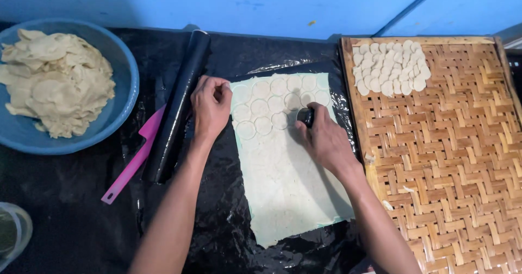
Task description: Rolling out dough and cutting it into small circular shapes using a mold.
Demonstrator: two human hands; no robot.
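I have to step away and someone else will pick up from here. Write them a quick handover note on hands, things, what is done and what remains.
Right hand: presses a small dark round cutter into the rolled dough sheet.
Left hand: closed fist resting at the sheet's left edge, beside the black rolling pin.
Done: circles marked across the sheet's far part; cut discs piled on the woven tray.
Left: the near part of the sheet is uncut.
Dough scraps sit in the blue bowl; pink scraper lies left of the pin.
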